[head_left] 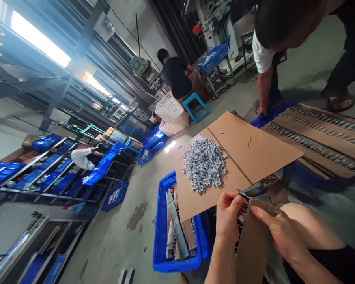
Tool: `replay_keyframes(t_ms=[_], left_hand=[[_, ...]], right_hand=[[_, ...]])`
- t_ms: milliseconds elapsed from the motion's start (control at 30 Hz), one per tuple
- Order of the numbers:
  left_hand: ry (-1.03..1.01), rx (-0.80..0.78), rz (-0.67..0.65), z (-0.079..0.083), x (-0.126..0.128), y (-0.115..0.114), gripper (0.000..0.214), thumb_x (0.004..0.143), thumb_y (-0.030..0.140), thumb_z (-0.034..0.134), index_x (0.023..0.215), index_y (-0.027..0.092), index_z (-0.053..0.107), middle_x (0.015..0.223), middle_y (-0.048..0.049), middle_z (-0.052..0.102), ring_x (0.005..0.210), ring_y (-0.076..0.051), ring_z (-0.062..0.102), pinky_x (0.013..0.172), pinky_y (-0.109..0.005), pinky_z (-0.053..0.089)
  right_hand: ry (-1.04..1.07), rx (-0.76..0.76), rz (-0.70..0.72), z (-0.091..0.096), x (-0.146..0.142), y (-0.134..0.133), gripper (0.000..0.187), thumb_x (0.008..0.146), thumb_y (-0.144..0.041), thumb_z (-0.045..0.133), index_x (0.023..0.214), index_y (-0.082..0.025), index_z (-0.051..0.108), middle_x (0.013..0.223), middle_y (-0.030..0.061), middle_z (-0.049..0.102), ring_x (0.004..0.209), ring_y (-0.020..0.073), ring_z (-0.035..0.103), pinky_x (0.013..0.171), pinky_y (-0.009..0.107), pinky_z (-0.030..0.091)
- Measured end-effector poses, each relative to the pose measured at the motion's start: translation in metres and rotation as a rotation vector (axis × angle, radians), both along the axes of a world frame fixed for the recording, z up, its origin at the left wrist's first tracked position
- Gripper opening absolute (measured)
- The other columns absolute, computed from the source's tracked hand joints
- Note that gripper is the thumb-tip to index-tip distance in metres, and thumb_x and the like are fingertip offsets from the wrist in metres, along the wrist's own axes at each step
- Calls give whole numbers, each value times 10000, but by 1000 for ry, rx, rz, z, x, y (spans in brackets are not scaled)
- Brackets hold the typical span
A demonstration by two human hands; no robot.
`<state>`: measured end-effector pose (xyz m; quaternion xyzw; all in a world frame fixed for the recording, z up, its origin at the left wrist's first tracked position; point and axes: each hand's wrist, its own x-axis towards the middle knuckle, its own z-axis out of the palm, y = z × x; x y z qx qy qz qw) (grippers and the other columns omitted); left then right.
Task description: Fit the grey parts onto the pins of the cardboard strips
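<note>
My left hand is closed in a pinch on a small grey metal part at the upper end of a cardboard strip. My right hand grips that strip near its top edge, thumb laid over the flat face. Thin pins or wires show along the strip's left side, partly hidden by my left hand. Just beyond my hands lies a heap of small grey metal parts on a large folded cardboard sheet. A few loose bits are scattered on the sheet's right half.
Left of the sheet stands a blue crate with cardboard strips and a grey bar. At right, cardboard strips with rows of small parts lie over another blue crate, where a co-worker bends down. Another person sits near stacked white baskets.
</note>
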<state>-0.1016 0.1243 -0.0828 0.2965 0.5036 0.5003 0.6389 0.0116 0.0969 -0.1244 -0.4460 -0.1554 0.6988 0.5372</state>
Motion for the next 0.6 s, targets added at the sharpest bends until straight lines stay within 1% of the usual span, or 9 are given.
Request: replay_keyframes(t_ms=[100,167,267,367,433,500,533,600], left_hand=[[-11,-3,8,-2,0,1,342,646,360,818,720,153,556,674,-11,660,562,-100,570,560,-198,420],[-14,-14,28,-1,1,3,346,631,359,826,723,154,562,663,-11,657,554,-101,565,550,-197,415],[1,-12,54,2,4,6,360,611,378,833,719,155,572,673,-17,658,554,-105,567,541,-198,413],[28,20,44,-4,1,9,368,608,403,831,724,154,586,689,-26,665,557,-109,566,563,-211,431],[73,31,-4,-14,-9,14,370,630,432,811,764,155,605,698,-30,666,564,-116,565,576,-223,440],[179,50,-26,-26,-26,23,369,670,465,771,809,158,621,715,-35,664,589,-128,569,591,-234,444],[257,70,-13,-30,-35,30,358,690,472,749,814,160,625,716,-33,657,602,-132,567,599,-237,441],[449,141,54,-34,-53,45,299,730,452,706,791,170,627,685,-15,629,611,-132,548,615,-238,425]], right_hand=[[38,23,12,-2,-1,2,157,696,-344,757,818,-256,801,824,29,812,882,310,733,820,371,562],[60,28,17,1,-2,4,166,702,-356,754,821,-249,796,842,38,812,885,314,732,819,380,564],[122,-19,7,9,-2,6,195,658,-383,774,791,-241,782,827,49,811,885,339,731,811,419,574],[207,-64,50,13,0,4,229,604,-359,806,795,-237,774,864,59,810,936,355,715,813,435,579],[235,-54,106,10,1,2,238,611,-341,801,824,-236,775,921,68,805,986,355,699,830,430,577],[223,-47,139,2,2,1,235,636,-347,782,847,-243,778,954,68,801,1025,352,683,843,420,574],[207,-50,133,-2,2,2,235,649,-363,772,854,-247,779,957,65,800,1038,348,677,846,411,573],[174,-67,98,-10,2,4,240,659,-390,765,858,-258,782,951,56,802,1050,341,673,842,388,576]])
